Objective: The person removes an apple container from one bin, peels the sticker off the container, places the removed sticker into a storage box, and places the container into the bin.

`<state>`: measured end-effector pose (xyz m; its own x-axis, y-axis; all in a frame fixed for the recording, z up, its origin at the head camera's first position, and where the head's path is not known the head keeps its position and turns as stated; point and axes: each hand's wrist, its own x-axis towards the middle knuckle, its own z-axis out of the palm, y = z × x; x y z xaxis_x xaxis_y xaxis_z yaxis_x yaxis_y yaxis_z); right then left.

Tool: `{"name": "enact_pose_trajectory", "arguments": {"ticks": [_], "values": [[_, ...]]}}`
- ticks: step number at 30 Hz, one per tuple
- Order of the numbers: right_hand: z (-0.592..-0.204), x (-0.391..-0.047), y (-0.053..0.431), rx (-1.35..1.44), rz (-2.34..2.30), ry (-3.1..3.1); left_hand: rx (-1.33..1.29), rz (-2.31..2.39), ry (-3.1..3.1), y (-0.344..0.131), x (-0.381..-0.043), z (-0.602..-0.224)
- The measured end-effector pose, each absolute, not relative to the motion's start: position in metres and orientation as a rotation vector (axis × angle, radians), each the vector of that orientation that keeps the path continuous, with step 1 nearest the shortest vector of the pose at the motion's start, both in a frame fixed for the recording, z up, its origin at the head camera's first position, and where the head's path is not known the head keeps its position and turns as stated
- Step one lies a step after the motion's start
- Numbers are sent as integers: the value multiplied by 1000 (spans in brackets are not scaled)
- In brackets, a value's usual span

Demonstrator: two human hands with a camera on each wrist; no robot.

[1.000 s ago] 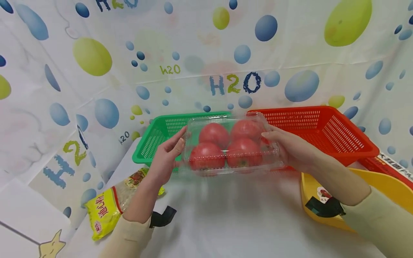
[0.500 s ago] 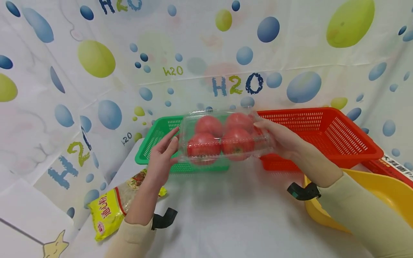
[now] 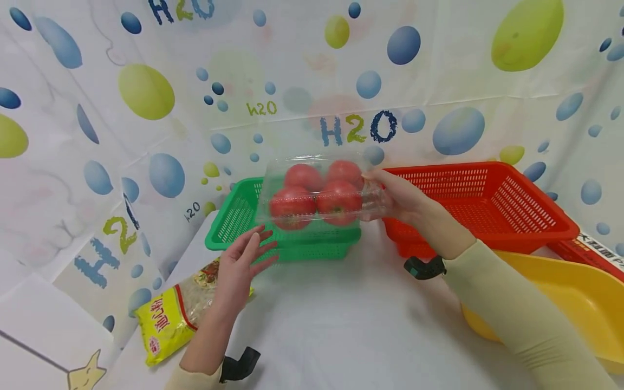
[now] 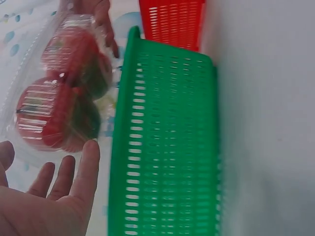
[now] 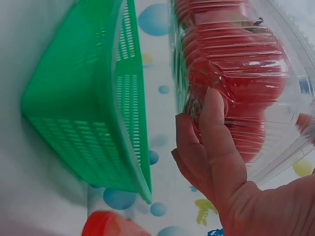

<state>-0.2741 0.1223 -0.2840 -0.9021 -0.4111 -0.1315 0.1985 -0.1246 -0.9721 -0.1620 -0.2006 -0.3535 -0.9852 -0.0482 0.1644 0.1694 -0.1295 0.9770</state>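
Note:
My right hand [image 3: 402, 196] grips the right end of a clear plastic box [image 3: 271, 181] with several red tomatoes [image 3: 339, 198] inside. The box hangs in the air above the green basket [image 3: 317, 251]. In the right wrist view, the fingers [image 5: 219, 132] press against the ribbed plastic. My left hand [image 3: 241, 265] is below and left of the box, fingers extended, holding nothing. A gap between the left fingertips and the box shows in the head view. From the left wrist, the green basket [image 4: 167, 132] appears beside the hand.
A red basket [image 3: 526, 239] stands right of the green one, and a yellow basin [image 3: 575, 287] sits in front of it. At left lies a yellow-and-clear food bag [image 3: 163, 319]. Behind the baskets hangs a patterned curtain [image 3: 302, 65]; a red box [image 3: 590, 253] lies far right.
The tomato box has moved left and up, now over the green basket, carried by my right hand. My left hand has let go of the box and dropped below it.

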Motion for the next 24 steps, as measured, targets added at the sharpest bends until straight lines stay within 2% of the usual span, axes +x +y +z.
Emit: {"name": "enact_pose_trajectory", "arguments": {"ticks": [16,24], "values": [[-277,-317,82,-203,-2083,1678,227,-2397,-1921,-211,-167,-389],[-283,-339,75,-120,-2109,1672,268,-2489,-1779,-210,-176,-398]]}}
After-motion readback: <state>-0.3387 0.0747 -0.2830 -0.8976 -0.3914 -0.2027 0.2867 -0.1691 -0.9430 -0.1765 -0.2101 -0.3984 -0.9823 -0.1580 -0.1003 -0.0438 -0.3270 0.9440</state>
